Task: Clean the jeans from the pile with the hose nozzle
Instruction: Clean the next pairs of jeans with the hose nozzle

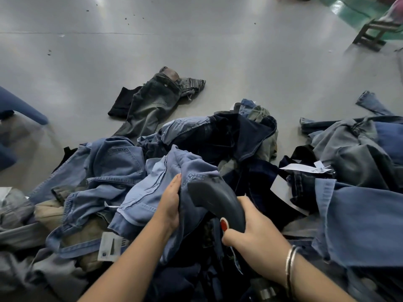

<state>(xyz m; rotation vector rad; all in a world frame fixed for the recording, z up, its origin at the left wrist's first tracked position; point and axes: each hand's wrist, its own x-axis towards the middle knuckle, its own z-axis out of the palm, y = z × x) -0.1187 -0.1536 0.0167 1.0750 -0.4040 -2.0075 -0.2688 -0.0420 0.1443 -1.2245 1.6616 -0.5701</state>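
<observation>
Right hand (254, 231) grips hose nozzle (218, 200) | left hand (171, 203) fingers pinch light-blue jeans (152, 190) atop pile (359, 214)

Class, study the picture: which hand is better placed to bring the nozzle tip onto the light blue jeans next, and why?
The right hand. It already grips the dark hose nozzle, whose tip points at the light blue jeans. The left hand is busy holding that fabric up.

A garment workshop: tagged jeans in a heap (196, 171) across a bare grey factory floor (196, 44)
</observation>
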